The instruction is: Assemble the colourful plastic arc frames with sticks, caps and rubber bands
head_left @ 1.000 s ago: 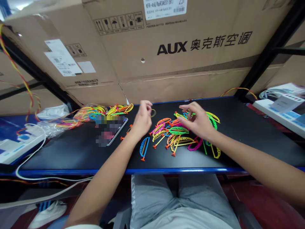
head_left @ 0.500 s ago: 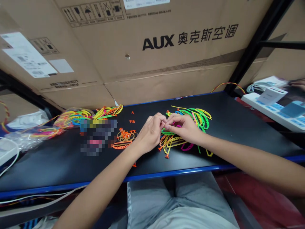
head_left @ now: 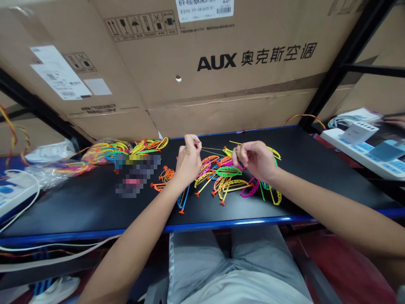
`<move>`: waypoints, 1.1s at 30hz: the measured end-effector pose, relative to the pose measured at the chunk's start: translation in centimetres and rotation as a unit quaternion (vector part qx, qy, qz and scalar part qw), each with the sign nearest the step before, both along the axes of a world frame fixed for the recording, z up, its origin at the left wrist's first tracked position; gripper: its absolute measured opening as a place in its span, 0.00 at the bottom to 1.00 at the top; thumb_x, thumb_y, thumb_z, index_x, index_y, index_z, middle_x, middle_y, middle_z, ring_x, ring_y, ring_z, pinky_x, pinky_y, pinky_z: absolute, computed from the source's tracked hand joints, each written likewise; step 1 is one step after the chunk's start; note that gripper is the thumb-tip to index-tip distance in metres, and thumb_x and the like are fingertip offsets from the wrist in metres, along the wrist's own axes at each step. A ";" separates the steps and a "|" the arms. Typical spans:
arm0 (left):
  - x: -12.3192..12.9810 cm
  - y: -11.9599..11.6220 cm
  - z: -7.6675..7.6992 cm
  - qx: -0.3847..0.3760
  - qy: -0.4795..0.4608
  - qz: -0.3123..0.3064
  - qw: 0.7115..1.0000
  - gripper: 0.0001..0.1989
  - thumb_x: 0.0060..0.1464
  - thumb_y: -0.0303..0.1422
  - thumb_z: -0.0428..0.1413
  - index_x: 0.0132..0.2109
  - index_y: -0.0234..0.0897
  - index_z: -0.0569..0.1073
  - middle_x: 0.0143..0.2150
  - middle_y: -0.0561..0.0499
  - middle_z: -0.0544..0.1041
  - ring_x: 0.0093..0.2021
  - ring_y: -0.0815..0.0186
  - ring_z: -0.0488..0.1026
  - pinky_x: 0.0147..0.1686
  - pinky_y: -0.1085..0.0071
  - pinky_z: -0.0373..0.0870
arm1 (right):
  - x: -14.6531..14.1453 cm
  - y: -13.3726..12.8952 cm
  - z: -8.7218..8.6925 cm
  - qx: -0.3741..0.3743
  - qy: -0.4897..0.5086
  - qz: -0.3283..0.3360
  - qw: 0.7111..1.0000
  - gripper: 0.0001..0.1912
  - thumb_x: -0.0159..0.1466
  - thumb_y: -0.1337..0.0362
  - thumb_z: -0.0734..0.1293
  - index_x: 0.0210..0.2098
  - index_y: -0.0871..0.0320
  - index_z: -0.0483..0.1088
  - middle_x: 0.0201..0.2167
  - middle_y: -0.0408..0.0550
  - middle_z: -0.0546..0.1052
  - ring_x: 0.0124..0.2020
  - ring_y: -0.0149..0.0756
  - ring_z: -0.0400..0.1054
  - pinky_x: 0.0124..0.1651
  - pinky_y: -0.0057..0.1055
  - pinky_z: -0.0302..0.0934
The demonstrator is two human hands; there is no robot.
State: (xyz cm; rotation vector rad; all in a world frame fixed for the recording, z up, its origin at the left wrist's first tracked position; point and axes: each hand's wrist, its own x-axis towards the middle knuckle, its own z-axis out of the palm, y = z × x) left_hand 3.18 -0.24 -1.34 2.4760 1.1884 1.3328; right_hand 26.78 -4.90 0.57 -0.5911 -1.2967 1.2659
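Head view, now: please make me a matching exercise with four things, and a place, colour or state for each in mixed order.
1. Thin band
2. Tabletop
3. Cardboard box
4. Right-hand power strip

A. Behind the tabletop, printed AUX
B. White, at the picture's right edge
C. Running from the left hand toward the right hand
D. Black with a blue edge

Pairs: 1-C; 2-D; 3-A; 4-B

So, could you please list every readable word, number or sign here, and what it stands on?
"AUX 奥克斯空调": cardboard box.
"KFR-46G/": upper white label, remainder unclear.
Upward arrows, glass, umbrella: handling signs, same box.
Left white labels, fine print: too small or blurred.
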 end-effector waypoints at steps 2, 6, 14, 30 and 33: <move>0.4 -0.7 -0.1 -0.006 -0.013 -0.057 0.998 0.15 0.63 0.19 0.47 0.50 0.44 0.55 0.40 0.53 0.67 0.36 0.66 0.68 0.43 0.60 0.67 | -0.3 -0.5 -0.4 -0.053 -0.032 0.096 0.993 0.14 0.60 0.59 0.64 0.23 0.57 0.76 0.12 0.42 0.67 0.19 0.34 0.67 0.22 0.30 0.58; 1.4 -2.4 -0.3 -0.012 0.012 -0.192 0.981 0.13 0.66 0.22 0.49 0.50 0.44 0.58 0.44 0.49 0.70 0.44 0.62 0.71 0.47 0.58 0.70 | -0.3 -0.9 -0.8 -0.129 -0.150 0.261 0.945 0.21 0.63 0.58 0.69 0.54 0.57 0.78 0.26 0.43 0.82 0.19 0.32 0.73 0.18 0.25 0.60; -0.1 -1.4 0.0 -0.016 0.044 -0.144 0.988 0.15 0.68 0.25 0.53 0.57 0.42 0.60 0.44 0.49 0.74 0.44 0.61 0.74 0.51 0.55 0.70 | 6.7 4.3 0.5 -0.002 -0.545 -0.115 0.831 0.13 0.62 0.60 0.76 0.44 0.60 0.83 0.25 0.48 0.81 0.23 0.35 0.75 0.26 0.29 0.64; -1.4 -0.6 0.9 -0.016 0.134 -0.081 0.988 0.17 0.68 0.29 0.54 0.61 0.41 0.63 0.41 0.51 0.77 0.45 0.59 0.75 0.52 0.58 0.66 | 10.0 6.8 -0.3 -0.018 -0.698 -0.261 0.667 0.09 0.67 0.59 0.73 0.42 0.54 0.85 0.43 0.53 0.86 0.45 0.47 0.80 0.41 0.35 0.68; -1.7 -0.5 1.0 -0.020 0.143 -0.072 0.987 0.16 0.68 0.30 0.54 0.61 0.40 0.64 0.41 0.51 0.77 0.45 0.58 0.74 0.52 0.58 0.66 | 11.9 7.3 0.1 -0.084 -0.726 -0.196 0.653 0.07 0.64 0.61 0.74 0.40 0.54 0.85 0.35 0.50 0.86 0.34 0.41 0.80 0.36 0.32 0.67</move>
